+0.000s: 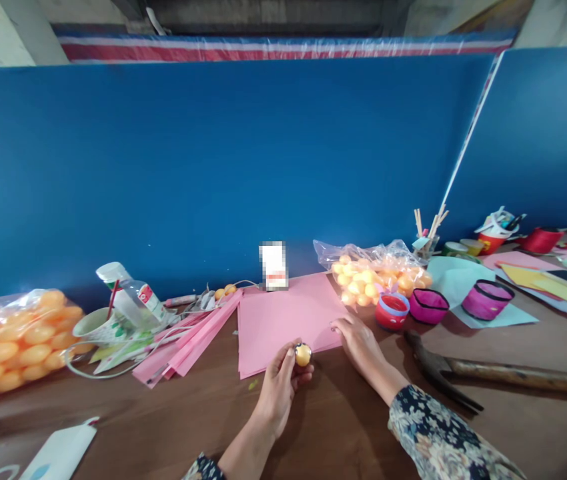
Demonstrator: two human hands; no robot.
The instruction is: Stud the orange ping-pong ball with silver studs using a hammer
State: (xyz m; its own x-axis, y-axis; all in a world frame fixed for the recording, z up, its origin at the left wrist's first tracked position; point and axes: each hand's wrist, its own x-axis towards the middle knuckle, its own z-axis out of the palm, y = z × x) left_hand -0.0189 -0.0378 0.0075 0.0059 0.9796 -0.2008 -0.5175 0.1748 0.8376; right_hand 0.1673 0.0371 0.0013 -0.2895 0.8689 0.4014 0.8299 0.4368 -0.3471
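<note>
Left hand (279, 388) is pinching the likely light, slippery ball (303, 355) at its side; right hand (359, 341) is curling, grip unclear.

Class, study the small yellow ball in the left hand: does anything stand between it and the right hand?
Nothing visible does. The left hand holds the yellow ball, and the space across to the right hand looks open; only pink paper lies there, flat on the table.

A wooden-handled hammer (506, 371) with a dark metal head lay on the brown table (163, 427). A white-capped clear plastic bottle (134, 300) tilted before the flat blue partition (243, 153).
</note>
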